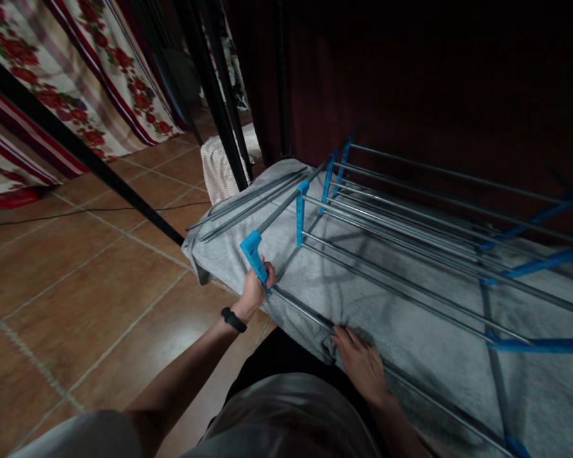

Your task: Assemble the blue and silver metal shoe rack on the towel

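Note:
A rack frame of grey metal rods (410, 216) and blue plastic connectors lies on a grey cloth (410, 337) spread on the floor. My left hand (254, 289) is closed round a blue corner connector (253, 251) at the frame's near left corner. My right hand (360, 359) lies on the cloth with its fingers on the nearest grey rod (305, 312); the fingertips curl at the rod. A black band sits on my left wrist.
Loose grey rods (248, 207) lie at the cloth's far left. Black poles (76, 146) cross a brown tiled floor (76, 286). Floral fabric (76, 70) hangs at the back left, a dark curtain (434, 76) behind. A black cable runs over the tiles.

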A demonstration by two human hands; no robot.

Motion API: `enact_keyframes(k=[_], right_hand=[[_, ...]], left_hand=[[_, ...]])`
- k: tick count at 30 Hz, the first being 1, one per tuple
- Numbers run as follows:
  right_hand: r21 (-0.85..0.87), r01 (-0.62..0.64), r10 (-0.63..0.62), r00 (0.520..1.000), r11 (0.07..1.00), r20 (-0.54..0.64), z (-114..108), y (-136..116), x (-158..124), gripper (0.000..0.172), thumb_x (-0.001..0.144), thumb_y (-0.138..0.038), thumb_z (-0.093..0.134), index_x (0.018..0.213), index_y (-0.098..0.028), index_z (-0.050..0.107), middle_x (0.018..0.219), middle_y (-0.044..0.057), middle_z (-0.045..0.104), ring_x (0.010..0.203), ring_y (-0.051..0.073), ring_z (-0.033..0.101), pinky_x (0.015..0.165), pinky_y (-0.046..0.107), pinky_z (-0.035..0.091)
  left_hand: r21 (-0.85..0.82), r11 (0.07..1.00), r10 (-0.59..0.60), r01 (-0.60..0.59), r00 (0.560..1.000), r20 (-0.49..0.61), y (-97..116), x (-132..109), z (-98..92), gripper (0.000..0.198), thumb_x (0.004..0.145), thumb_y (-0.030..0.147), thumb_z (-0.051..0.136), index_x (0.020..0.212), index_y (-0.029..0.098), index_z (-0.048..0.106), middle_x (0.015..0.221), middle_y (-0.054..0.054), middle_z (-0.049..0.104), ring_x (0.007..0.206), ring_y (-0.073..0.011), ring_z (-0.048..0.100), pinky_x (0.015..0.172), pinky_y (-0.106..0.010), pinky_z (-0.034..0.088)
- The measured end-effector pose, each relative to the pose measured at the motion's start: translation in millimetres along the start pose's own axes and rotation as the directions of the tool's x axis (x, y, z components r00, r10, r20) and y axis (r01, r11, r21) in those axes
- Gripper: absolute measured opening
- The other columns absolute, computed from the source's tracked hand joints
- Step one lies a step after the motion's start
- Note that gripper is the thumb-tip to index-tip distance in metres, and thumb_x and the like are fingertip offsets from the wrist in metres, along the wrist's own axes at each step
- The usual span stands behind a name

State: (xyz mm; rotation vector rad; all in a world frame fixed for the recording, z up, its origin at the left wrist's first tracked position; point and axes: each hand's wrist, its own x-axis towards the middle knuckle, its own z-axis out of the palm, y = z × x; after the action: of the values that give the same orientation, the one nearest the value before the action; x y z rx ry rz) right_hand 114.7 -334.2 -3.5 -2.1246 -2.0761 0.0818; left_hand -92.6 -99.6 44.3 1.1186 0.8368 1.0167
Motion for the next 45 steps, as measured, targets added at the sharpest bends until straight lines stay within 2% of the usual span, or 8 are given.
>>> enact_keyframes(k=[4, 11, 28, 38, 45], right_hand=[[-0.003, 0.040, -0.040, 0.999, 0.999, 0.017, 2, -5, -4, 0.030, 0.103, -0.028, 0.037, 0.125, -0.026, 0.058, 0.113, 0.005, 0.069, 0.083, 0.014, 0.068, 0.066, 0.028, 0.047], [-0.008, 0.005, -0.004, 1.000, 1.000, 0.014, 3, -5, -3, 0.028, 0.102, -0.029, 0.041, 0.126, -0.027, 0.057, 0.112, 0.003, 0.069, 0.081, 0.014, 0.068, 0.064, 0.028, 0.045], [0.014, -0.003, 0.002, 1.000, 1.000, 0.024, -9, 1, 3, 0.029, 0.102, -0.028, 0.042, 0.126, -0.028, 0.057, 0.114, 0.002, 0.069, 0.086, 0.015, 0.069, 0.065, 0.027, 0.048], [0.031, -0.006, 0.005, 0.999, 0.999, 0.040, -5, -1, 4, 0.028, 0.102, -0.029, 0.042, 0.125, -0.027, 0.058, 0.114, 0.002, 0.070, 0.088, 0.015, 0.069, 0.067, 0.027, 0.048], [0.071, -0.027, 0.022, 0.998, 0.997, 0.060, -6, -2, 7, 0.030, 0.102, -0.028, 0.039, 0.125, -0.028, 0.059, 0.115, 0.002, 0.069, 0.084, 0.014, 0.068, 0.070, 0.026, 0.049]], left_hand=[[-0.031, 0.999, -0.009, 0.009, 1.000, 0.009, -1, 0, -0.1, 0.064, 0.092, 0.064, 0.036, 0.046, 0.020, 0.045, 0.041, 0.000, 0.033, 0.041, -0.0107, 0.034, 0.046, -0.027, 0.027], [-0.046, 0.998, -0.034, 0.036, 0.999, 0.035, 2, -1, 0.3, 0.066, 0.088, 0.069, 0.041, 0.045, 0.019, 0.043, 0.041, 0.000, 0.036, 0.041, -0.0097, 0.035, 0.046, -0.026, 0.029], [-0.079, 0.996, -0.048, 0.051, 0.998, 0.039, 7, -1, 1.2, 0.066, 0.089, 0.067, 0.041, 0.045, 0.018, 0.045, 0.040, 0.000, 0.034, 0.039, -0.0087, 0.031, 0.045, -0.026, 0.024], [-0.068, 0.998, -0.016, 0.017, 1.000, 0.014, 4, 0, 2.0, 0.065, 0.092, 0.061, 0.038, 0.044, 0.019, 0.044, 0.039, 0.000, 0.034, 0.039, -0.0097, 0.032, 0.046, -0.027, 0.024], [-0.041, 0.998, -0.053, 0.056, 0.997, 0.062, 2, 1, 1.2, 0.066, 0.092, 0.061, 0.036, 0.042, 0.019, 0.043, 0.040, -0.001, 0.034, 0.040, -0.0099, 0.032, 0.046, -0.028, 0.025]])
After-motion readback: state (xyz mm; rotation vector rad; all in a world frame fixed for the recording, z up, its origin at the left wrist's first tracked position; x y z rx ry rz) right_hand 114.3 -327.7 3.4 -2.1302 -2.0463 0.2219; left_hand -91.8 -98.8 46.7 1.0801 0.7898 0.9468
